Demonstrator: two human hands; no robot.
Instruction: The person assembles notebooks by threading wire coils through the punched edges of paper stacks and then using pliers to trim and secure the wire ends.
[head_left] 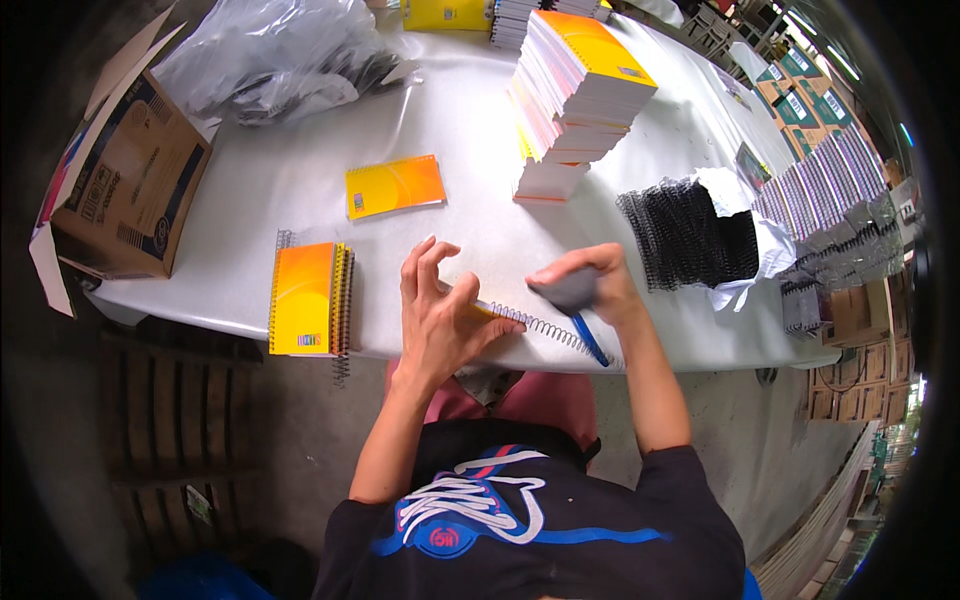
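My left hand (440, 320) is pinched on a thin notebook seen nearly edge-on at the table's front edge, mostly hidden by the fingers. A loose spiral coil (555, 334) runs out from it to the right, toward my right hand (606, 278). That hand is closed around a dark grey rounded object (568, 292), slightly blurred, whose kind I cannot make out. Just below it a slim blue tool (590, 341) slants across the coil's far end; whether the hand holds it is unclear. Beyond my left hand lies a flat yellow-orange notebook (396, 187).
Left stands a small pile of coil-bound notebooks (303, 299), beside an open cardboard box (140, 175). A tall stack of unbound notebooks (580, 90) rises at the back. To the right lie black coils (690, 235) and stacked bound notebooks (825, 200). Clear plastic (280, 60) covers the far left.
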